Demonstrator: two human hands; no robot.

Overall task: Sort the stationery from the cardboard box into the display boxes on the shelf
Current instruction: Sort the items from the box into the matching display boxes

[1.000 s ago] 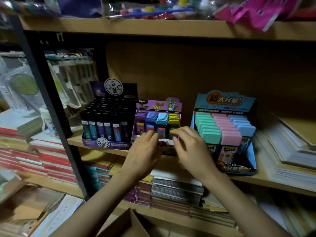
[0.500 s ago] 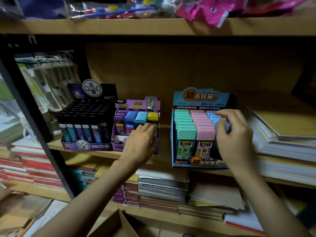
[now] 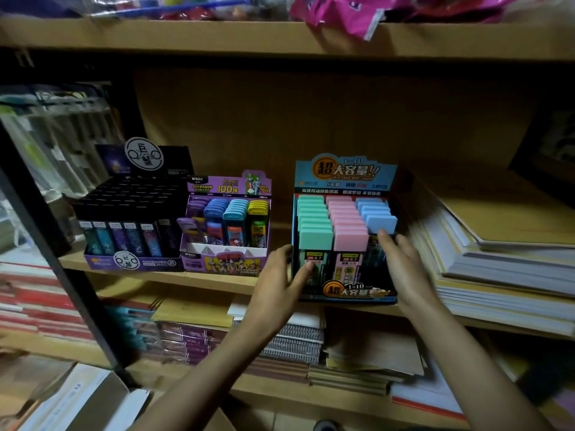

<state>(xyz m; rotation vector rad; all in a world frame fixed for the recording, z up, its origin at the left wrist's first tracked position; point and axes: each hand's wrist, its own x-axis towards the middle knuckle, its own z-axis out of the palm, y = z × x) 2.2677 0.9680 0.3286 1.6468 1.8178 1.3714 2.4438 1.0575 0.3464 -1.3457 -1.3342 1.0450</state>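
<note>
Three display boxes stand in a row on the middle shelf: a black display box of dark lead cases at the left, a purple display box touching it, with purple, blue, teal and yellow cases, and, set apart to the right, a blue display box near the shelf's front edge. The blue one holds three columns of upright cases: green-capped cases, pink-capped cases and blue-capped cases (this last column is shorter at the front). The left hand sits at the box's front left corner, thumb across the front panel, fingers along the left wall; its grip is spread apart and fairly straight, pressed to the cardboard and not curled round it. The right hand reaches to the front right, fingers extended and apart, the tips at the gap below the blue caps, holding nothing. A stack of paper pads lies just right of the box, and spiral notebooks lie on the shelf below.
</note>
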